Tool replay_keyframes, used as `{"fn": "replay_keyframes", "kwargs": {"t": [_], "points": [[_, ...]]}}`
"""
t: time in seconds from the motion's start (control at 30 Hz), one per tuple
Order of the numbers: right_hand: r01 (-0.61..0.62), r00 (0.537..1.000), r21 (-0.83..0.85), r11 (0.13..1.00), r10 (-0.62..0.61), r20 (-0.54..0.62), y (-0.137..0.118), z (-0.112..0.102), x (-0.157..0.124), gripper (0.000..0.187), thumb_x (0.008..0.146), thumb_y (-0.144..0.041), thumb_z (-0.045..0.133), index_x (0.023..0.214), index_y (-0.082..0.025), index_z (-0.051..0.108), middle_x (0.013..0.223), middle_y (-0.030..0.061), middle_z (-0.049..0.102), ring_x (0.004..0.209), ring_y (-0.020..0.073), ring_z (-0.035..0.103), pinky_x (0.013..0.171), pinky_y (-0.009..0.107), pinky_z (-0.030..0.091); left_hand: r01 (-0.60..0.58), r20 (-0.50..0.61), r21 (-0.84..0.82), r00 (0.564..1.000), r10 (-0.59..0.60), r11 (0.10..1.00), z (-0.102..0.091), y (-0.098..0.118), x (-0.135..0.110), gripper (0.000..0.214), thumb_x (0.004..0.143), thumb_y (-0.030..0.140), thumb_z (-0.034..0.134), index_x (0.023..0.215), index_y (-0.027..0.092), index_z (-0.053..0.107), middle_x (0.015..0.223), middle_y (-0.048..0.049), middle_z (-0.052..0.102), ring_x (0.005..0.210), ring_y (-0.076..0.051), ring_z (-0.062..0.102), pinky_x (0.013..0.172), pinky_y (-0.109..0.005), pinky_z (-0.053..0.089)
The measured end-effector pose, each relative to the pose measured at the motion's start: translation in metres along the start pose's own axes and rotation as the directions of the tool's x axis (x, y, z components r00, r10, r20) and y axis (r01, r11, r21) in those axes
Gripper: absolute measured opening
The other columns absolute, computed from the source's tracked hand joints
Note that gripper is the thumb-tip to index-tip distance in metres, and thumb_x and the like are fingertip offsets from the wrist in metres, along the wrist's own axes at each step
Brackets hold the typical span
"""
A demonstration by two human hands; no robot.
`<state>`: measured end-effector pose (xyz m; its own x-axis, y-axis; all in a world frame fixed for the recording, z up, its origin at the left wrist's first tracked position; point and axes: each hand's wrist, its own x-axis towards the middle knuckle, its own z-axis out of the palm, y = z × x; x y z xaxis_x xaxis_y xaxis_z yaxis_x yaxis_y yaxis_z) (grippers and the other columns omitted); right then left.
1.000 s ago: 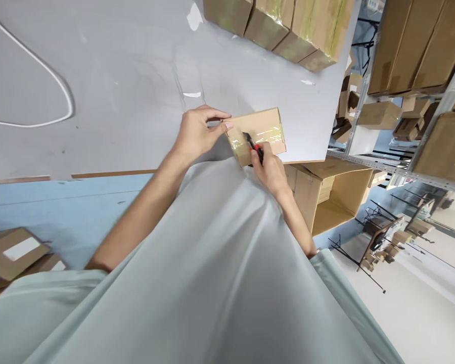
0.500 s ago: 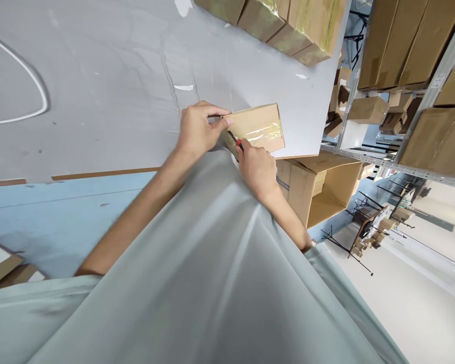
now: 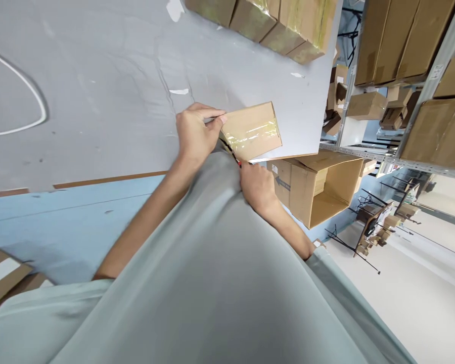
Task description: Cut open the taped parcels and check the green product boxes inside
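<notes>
A small cardboard box (image 3: 253, 129) with clear tape across it lies near the table's front edge. My left hand (image 3: 197, 130) pinches its left end corner between thumb and fingers. Wrapped round a red-handled cutter (image 3: 233, 153), my right hand (image 3: 258, 186) is just below the box, by the table edge. The cutter's thin dark blade points up and left, along the box's taped left end. Most of its handle is hidden in my fist, so its exact kind is unclear.
Several taped boxes (image 3: 273, 25) stand at the table's far side. A white cable (image 3: 41, 101) curves at the left. Beyond the table's right end are a big open carton (image 3: 307, 187) and shelves loaded with boxes (image 3: 390, 45). Paper scraps lie on the grey tabletop (image 3: 109, 91).
My right hand with the cutter has moved down, away from the box's top face toward the table edge. More of the dark blade shows. My left hand keeps its pinch on the corner.
</notes>
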<state>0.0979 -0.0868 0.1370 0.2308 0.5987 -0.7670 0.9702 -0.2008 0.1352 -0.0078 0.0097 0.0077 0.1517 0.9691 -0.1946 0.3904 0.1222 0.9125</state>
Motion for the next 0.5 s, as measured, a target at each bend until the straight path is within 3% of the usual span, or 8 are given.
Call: {"fn": "replay_keyframes", "kwargs": {"t": [0.17, 0.3, 0.4, 0.5], "points": [[0.034, 0.999, 0.078, 0.996, -0.032, -0.033, 0.017, 0.003, -0.014, 0.040, 0.127, -0.028, 0.044, 0.153, -0.020, 0.073, 0.125, 0.0199, 0.088, 0.118, 0.0311, 0.088, 0.098, 0.037, 0.066, -0.019, 0.027, 0.045, 0.999, 0.018, 0.999, -0.005, -0.001, 0.000, 0.020, 0.105, 0.025, 0.077, 0.119, 0.021, 0.092, 0.124, -0.0068, 0.088, 0.117, -0.023, 0.081, 0.108, -0.039, 0.068], [0.018, 0.986, 0.237, 0.971, 0.021, -0.164, 0.049, 0.003, -0.018, 0.043, 0.128, -0.039, 0.045, 0.159, -0.026, 0.071, 0.119, 0.0122, 0.091, 0.109, 0.0305, 0.088, 0.096, 0.035, 0.062, -0.092, 0.019, 0.119, 0.996, 0.091, 0.989, -0.006, 0.006, -0.003, 0.036, 0.105, 0.029, 0.075, 0.137, 0.017, 0.086, 0.137, -0.0114, 0.083, 0.127, -0.026, 0.078, 0.118, -0.046, 0.065], [-0.016, 0.947, 0.378, 0.926, 0.135, -0.290, 0.083, 0.009, -0.007, 0.045, 0.126, -0.033, 0.042, 0.161, -0.025, 0.069, 0.126, 0.0108, 0.090, 0.111, 0.0296, 0.087, 0.095, 0.033, 0.061, -0.226, 0.049, 0.249, 0.974, 0.221, 0.942, 0.011, 0.024, -0.007, 0.043, 0.109, 0.038, 0.070, 0.148, 0.022, 0.079, 0.157, -0.0098, 0.075, 0.155, -0.032, 0.064, 0.139, -0.059, 0.047], [0.025, 0.912, 0.453, 0.891, 0.165, -0.375, 0.117, 0.017, 0.013, 0.049, 0.123, -0.028, 0.040, 0.166, -0.024, 0.065, 0.134, 0.0121, 0.088, 0.117, 0.0298, 0.085, 0.098, 0.035, 0.062, -0.363, 0.232, 0.313, 0.925, 0.300, 0.878, 0.042, 0.041, -0.012, 0.043, 0.116, 0.054, 0.058, 0.146, 0.030, 0.077, 0.172, -0.0024, 0.065, 0.177, -0.032, 0.039, 0.150, -0.068, 0.020]]}}
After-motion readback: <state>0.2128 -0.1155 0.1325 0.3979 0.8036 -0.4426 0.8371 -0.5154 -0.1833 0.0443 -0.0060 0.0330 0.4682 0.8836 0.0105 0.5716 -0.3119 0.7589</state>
